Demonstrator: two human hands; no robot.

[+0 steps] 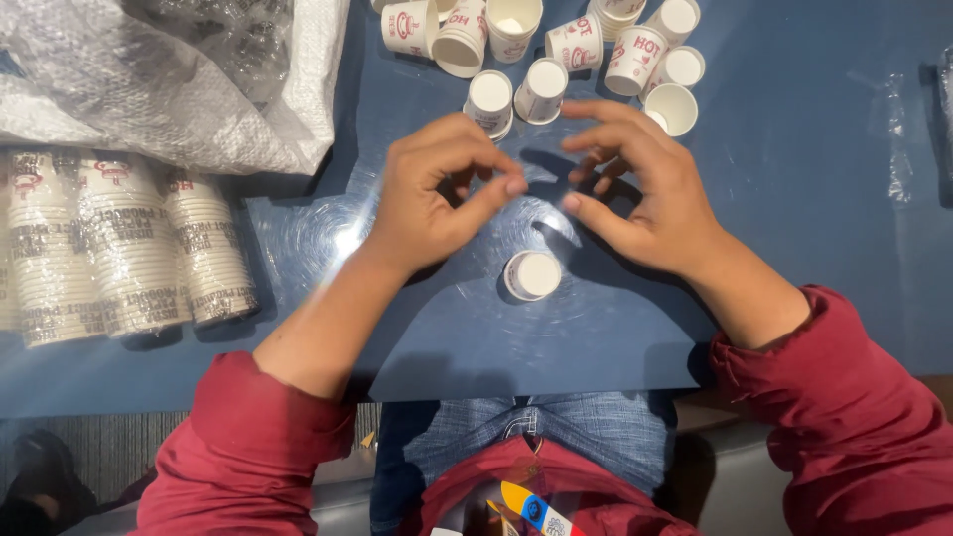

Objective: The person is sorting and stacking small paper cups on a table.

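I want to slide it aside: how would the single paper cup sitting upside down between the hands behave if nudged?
The paper cup looks thin and empty, so probably very light and easily crushed. Resting on its wide rim on the smooth blue table, it would likely slide rather than tip. Knocked over, it would probably roll in a curve.

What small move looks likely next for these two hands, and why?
Probably lowering the right hand to pick up the lone upturned cup. Both it and the left hand hover with nothing visibly held, fingers curled above clear plastic film, and that cup stands nearest, apart from the cup cluster.
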